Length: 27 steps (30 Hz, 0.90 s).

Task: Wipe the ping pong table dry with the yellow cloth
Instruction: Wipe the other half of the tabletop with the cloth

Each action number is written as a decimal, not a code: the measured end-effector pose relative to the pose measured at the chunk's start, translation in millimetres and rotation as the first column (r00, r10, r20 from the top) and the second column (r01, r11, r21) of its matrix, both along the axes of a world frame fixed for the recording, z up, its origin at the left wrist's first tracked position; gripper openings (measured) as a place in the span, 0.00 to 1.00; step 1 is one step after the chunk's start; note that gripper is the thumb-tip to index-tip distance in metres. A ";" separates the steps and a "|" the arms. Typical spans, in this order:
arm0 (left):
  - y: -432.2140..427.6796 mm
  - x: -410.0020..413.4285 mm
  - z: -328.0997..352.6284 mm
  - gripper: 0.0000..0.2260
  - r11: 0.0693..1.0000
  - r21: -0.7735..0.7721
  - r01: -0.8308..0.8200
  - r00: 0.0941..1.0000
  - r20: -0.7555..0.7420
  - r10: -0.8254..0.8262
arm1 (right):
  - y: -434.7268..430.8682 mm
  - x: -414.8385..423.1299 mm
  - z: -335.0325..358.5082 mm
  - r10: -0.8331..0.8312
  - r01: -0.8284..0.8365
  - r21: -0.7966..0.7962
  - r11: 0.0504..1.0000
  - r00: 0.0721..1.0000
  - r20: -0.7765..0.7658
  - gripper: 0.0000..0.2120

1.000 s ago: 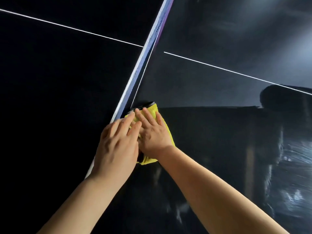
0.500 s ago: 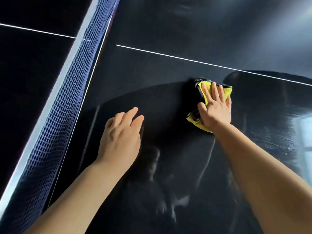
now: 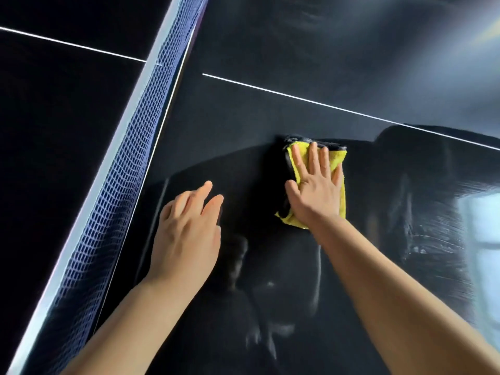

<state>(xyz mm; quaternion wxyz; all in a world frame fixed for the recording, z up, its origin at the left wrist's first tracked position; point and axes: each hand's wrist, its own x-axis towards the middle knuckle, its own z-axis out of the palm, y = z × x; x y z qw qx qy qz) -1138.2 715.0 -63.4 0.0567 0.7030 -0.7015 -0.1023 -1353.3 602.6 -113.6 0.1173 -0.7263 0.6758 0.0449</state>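
Ping pong table (image 3: 270, 104): dark and glossy, it fills most of my view. The net (image 3: 130, 169) runs diagonally on the left, and a white centre line (image 3: 324, 104) crosses beyond the hands.

Right hand (image 3: 316, 190): palm down with the fingers straight and spread. It presses flat and doesn't clutch.

Left hand (image 3: 186, 234): holds nothing, fingers relaxed and slightly bent, low over the table between the net and the right hand. I can't tell if it bears on the surface.

Yellow cloth (image 3: 336, 158): folded with a dark underside showing, flat on the table under the right palm, just short of the centre line.

Streaks (image 3: 427, 239): a smeary, wet-looking film to the right of the cloth, beside a bright window reflection (image 3: 481, 226). My read is that the wipe is mid-pass and that patch isn't dry yet.

How I'd run this step:
- Keep the palm flat so the whole fold stays in contact.
- Use long, overlapping straight strokes.
- Work toward the streaked area.
- Check the glare for leftover film.
- Refold to a dry face if it starts smearing.
- Leave the left hand off wiped areas to avoid prints.
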 end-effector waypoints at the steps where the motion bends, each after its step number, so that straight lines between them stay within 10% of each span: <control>1: 0.4 6.7 1.0 0.23 1.000 0.003 -0.019 1.000 0.004 0.019 | 4.2 23.3 -1.3 0.084 -0.084 0.004 0.996 0.996 0.001 0.35; 11: -9.0 61.8 5.8 0.24 0.984 -0.004 -0.181 0.983 0.032 0.181 | 25.2 194.3 -10.4 0.684 -0.683 0.045 0.729 0.730 -0.012 0.34; 27: -74.7 29.7 -11.2 0.24 0.987 -0.023 -0.159 0.984 0.079 0.161 | -140.2 183.1 -13.1 0.458 -0.455 -0.055 0.889 0.886 0.076 0.31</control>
